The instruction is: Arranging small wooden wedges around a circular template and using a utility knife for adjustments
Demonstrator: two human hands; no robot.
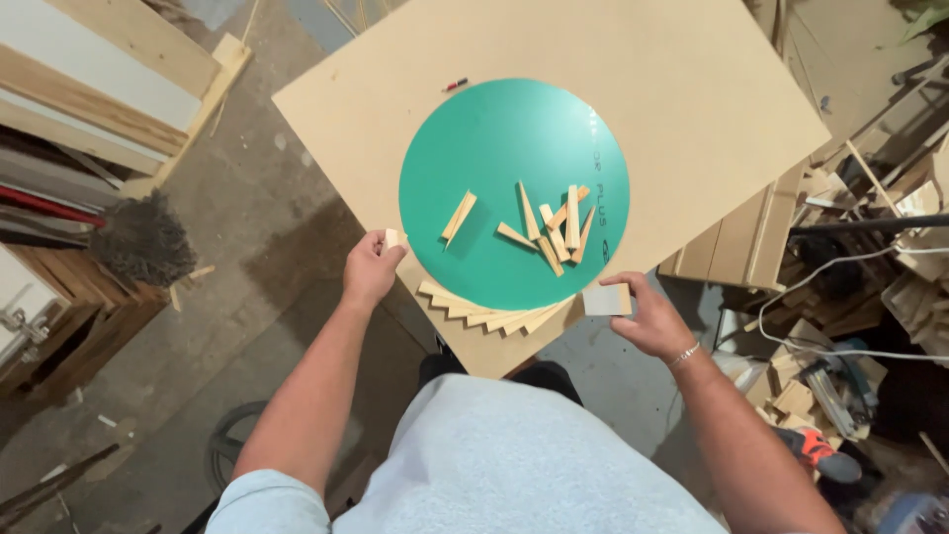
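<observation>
Left hand (pixel 370 269) closed around a small pale wood piece (pixel 393 238); piece pinched between thumb and fingertips, top end poking out above the fingers (pixel 380 247). Held just off the left rim of the green disc (pixel 494 148), over the near-left edge of the fibreboard sheet (pixel 692 89).

Right hand (pixel 647 316) gripping a grey rectangular block (pixel 606 300); thumb on the top edge, fingers curled behind and under, block face sticking out to the left of the fingers. Positioned just off the near-right edge of the sheet, below the disc's lower right rim. What the block is made of: cannot tell.

On the disc: loose pile of wooden wedges (pixel 556 227) right of centre, overlapping; one single wedge (pixel 459 218) lying apart to the left, tilted. Under the disc's near rim: row of wedges (pixel 489 312) fanned out in a sawtooth line, partly covered by the disc, tips sticking out toward the body.

Small red-and-black marker (pixel 456 85) on the sheet just beyond the disc's far-left rim.

Periphery: stacked boards (pixel 89 89) at left, brush head (pixel 143 239) near them, white cable (pixel 840 265) and a power tool (pixel 825 381) amid wood offcuts at right.
</observation>
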